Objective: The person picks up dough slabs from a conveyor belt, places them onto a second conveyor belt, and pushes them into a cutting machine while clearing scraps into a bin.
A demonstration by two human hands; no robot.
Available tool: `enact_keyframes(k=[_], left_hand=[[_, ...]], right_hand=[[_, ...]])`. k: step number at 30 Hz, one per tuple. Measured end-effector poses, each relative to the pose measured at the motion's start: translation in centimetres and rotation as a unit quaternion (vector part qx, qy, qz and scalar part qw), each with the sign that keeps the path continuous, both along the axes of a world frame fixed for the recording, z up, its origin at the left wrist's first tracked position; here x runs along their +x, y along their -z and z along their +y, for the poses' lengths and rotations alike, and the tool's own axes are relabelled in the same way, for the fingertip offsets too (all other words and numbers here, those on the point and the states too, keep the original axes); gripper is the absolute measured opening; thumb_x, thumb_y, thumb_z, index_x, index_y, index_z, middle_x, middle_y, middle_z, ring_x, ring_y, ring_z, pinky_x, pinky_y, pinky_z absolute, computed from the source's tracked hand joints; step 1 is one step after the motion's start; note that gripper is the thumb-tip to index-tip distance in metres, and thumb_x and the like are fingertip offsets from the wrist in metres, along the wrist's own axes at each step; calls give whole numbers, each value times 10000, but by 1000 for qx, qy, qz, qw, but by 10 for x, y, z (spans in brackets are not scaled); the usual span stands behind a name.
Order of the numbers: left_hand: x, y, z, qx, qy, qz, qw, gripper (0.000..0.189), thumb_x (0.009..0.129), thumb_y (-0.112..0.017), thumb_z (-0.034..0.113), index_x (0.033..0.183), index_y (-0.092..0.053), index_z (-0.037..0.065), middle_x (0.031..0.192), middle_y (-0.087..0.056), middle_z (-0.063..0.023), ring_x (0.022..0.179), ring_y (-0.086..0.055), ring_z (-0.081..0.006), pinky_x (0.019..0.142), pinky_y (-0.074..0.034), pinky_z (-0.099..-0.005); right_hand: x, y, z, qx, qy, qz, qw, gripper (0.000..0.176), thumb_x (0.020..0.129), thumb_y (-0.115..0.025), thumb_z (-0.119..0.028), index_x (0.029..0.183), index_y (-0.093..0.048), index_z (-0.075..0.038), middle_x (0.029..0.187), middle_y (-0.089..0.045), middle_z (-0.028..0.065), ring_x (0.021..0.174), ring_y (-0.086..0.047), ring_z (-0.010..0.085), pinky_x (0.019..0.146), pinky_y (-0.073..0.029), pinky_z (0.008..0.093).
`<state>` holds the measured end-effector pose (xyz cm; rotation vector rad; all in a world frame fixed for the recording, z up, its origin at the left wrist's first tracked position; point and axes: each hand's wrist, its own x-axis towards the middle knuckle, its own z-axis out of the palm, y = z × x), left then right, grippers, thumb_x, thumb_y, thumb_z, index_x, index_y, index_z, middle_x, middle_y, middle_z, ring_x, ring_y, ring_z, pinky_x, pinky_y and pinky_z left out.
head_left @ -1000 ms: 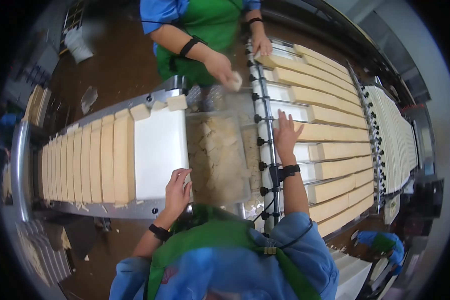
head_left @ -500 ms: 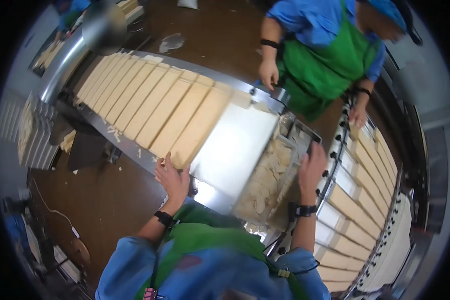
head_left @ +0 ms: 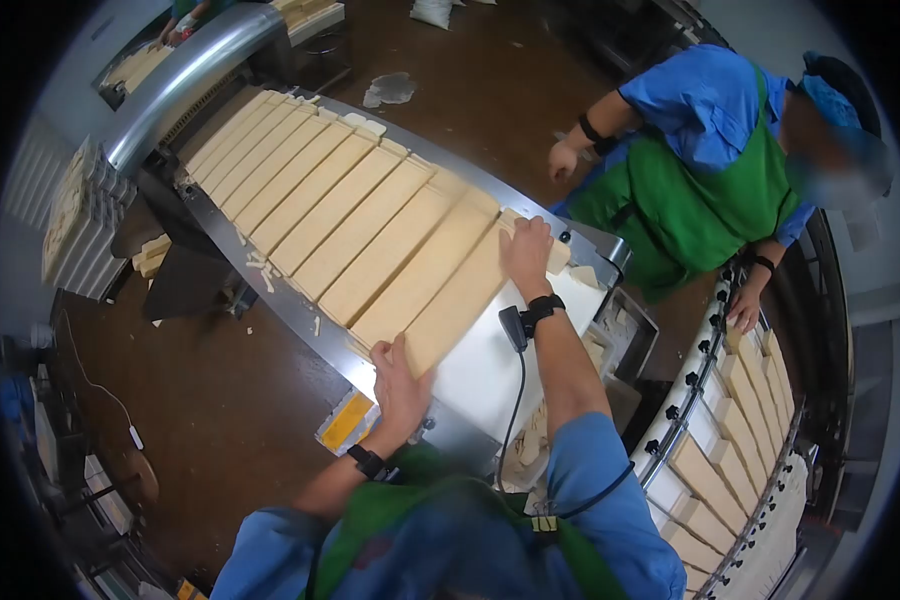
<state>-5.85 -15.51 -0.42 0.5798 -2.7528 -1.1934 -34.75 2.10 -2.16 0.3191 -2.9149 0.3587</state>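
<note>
A row of long, pale beige slabs, seemingly dough strips, lies side by side on a conveyor with a white belt. My left hand is closed round the near end of the front dough strip. At its far end, my right hand grips the same strip, with the fingers bent over the edge. The strip rests on the belt, close against the one behind it. Small broken bits lie by the far end, near my right hand.
Scraps fill a container below the belt's end, partly hidden by my right arm. To the right, a second curved conveyor carries more strips. A co-worker's hand touches its far end. A silver duct rises at the back left.
My right hand has moved left from above the scrap container to the front strip's far end. My left hand has closed on its near end. My view has shifted a little.
</note>
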Motion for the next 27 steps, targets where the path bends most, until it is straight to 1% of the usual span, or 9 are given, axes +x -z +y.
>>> enact_keyframes(k=[2,6,9,14,18,19,21,23,27], left_hand=[[-1,-2,1,-1,-2,-2,1000,842,828,-853,170,1526,-420,-15,1354,-400,-266,1198,-565,-477,994,-526,-499],[-3,-2,4,-6,-5,-7,1000,856,806,-880,174,1519,-439,-3,1380,-408,-262,1218,-553,-473,957,-526,-507],[-5,0,11,-31,-6,-4,999,853,781,-898,173,1481,-438,8,1348,-422,-253,1210,-566,-462,960,-529,-509],[-9,0,24,-61,51,22,997,888,740,-935,222,1464,-456,32,1329,-465,-244,1219,-565,-461,963,-528,-525],[-19,-19,36,-57,152,-55,985,946,718,-951,288,1486,-452,52,1351,-487,-252,1229,-563,-461,996,-522,-534],[-16,-9,34,-94,173,18,980,994,714,-954,312,1518,-430,52,1389,-479,-265,1252,-554,-464,1022,-518,-536],[-22,-4,29,-40,211,-72,974,1057,717,-926,314,1589,-388,54,1487,-473,-291,1347,-498,-470,1064,-500,-532],[-17,17,38,-117,223,-65,965,1052,694,-938,287,1564,-400,37,1488,-471,-298,1325,-512,-489,1071,-493,-542],[3,12,74,-141,210,-35,967,946,702,-925,204,1515,-455,92,1403,-485,-271,1209,-563,-497,1037,-496,-545]], right_hand=[[-3,3,-2,3,-4,31,1000,351,924,-759,-274,1148,-689,-13,1166,-637,174,1139,-578,364,968,-468,518],[-7,10,-6,40,14,-8,999,393,944,-736,-309,1176,-688,5,1184,-662,181,1180,-586,360,1019,-454,512],[-9,14,11,-18,-7,-65,998,380,951,-726,-314,1144,-692,12,1141,-698,195,1148,-636,397,1009,-495,508],[36,11,80,-63,-8,38,997,396,968,-708,-344,1070,-683,39,1068,-709,274,1067,-667,456,942,-533,531],[94,0,149,-10,120,3,993,484,991,-670,-435,1039,-705,45,1009,-703,292,1004,-664,468,913,-535,540],[104,2,153,-19,116,20,993,484,1001,-662,-446,1040,-710,33,1034,-704,266,1003,-663,451,916,-536,532],[129,4,150,-15,170,46,984,484,1010,-654,-458,1042,-715,21,1059,-705,239,1002,-662,434,919,-537,524],[143,7,147,-100,190,6,977,441,994,-679,-398,1131,-716,20,1112,-699,220,1076,-655,410,942,-543,518],[199,-5,179,-107,282,13,953,497,952,-723,-396,1190,-660,36,1126,-677,215,1085,-640,390,944,-544,495]])
